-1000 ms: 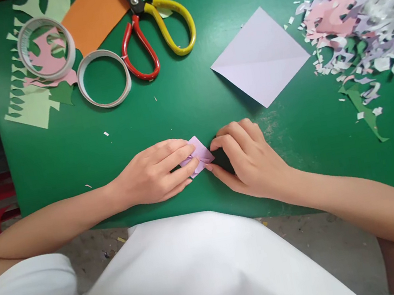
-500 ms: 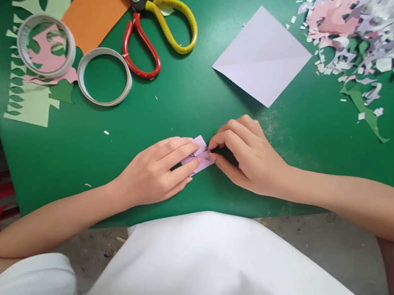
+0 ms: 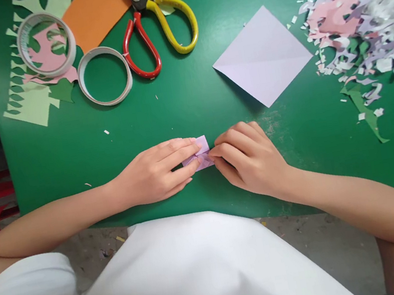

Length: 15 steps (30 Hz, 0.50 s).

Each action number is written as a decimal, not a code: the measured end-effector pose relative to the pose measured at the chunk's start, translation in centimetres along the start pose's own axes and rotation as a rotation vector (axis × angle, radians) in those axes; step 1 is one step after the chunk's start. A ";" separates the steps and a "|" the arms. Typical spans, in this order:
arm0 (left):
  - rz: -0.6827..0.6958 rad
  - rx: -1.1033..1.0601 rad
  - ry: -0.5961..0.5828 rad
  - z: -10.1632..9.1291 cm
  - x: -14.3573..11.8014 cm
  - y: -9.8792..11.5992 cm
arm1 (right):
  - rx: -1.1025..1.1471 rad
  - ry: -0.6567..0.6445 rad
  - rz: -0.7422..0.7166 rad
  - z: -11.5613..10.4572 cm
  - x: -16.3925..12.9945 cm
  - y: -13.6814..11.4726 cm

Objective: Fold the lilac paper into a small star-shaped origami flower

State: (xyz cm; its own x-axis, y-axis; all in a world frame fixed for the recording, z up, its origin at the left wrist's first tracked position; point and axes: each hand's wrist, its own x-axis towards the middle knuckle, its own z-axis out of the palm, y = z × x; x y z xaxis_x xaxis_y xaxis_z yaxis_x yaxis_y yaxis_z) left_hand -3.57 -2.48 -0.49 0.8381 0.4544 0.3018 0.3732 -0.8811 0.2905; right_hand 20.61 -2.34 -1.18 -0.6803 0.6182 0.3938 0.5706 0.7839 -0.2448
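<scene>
A small folded piece of lilac paper (image 3: 202,145) lies on the green table near its front edge, its creased flaps partly hidden by fingers. My left hand (image 3: 157,171) rests flat across the left part of it, fingers stretched out and slightly apart, pressing it down. From the other side, my right hand (image 3: 252,158) pinches the paper's right edge between thumb and forefinger, the other fingers curled. Beyond the right hand lies a larger lilac paper square (image 3: 261,57) with a crease across its middle, touched by neither hand.
Scissors (image 3: 138,13) with red and yellow handles lie at the back beside two tape rolls (image 3: 82,81), (image 3: 20,44) and an orange sheet (image 3: 98,17). Cut green paper (image 3: 31,106) is at the left. Paper scraps (image 3: 369,20) are heaped at the right.
The folded lilac paper has turned slightly under my left hand. My right fingers have closed in more tightly at its right edge. The left hand is nearly still.
</scene>
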 end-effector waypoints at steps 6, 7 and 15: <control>-0.005 -0.018 0.006 0.1 0.0 0.0 | -0.126 0.116 -0.409 -0.7 0.3 0.6; -0.008 -0.019 0.008 0.1 -0.1 0.0 | -0.139 0.112 -0.457 -0.8 0.3 0.7; 0.021 -0.028 -0.032 -0.1 -0.1 -0.2 | -0.229 0.068 -0.609 -1.2 0.3 0.8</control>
State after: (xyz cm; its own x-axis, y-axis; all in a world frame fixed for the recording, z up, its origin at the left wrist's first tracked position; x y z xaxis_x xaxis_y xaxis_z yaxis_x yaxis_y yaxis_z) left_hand -3.79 -2.34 -0.49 0.8579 0.4311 0.2795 0.3444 -0.8862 0.3099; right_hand 21.40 -1.63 -0.24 -0.8865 0.0567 0.4593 0.1813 0.9557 0.2318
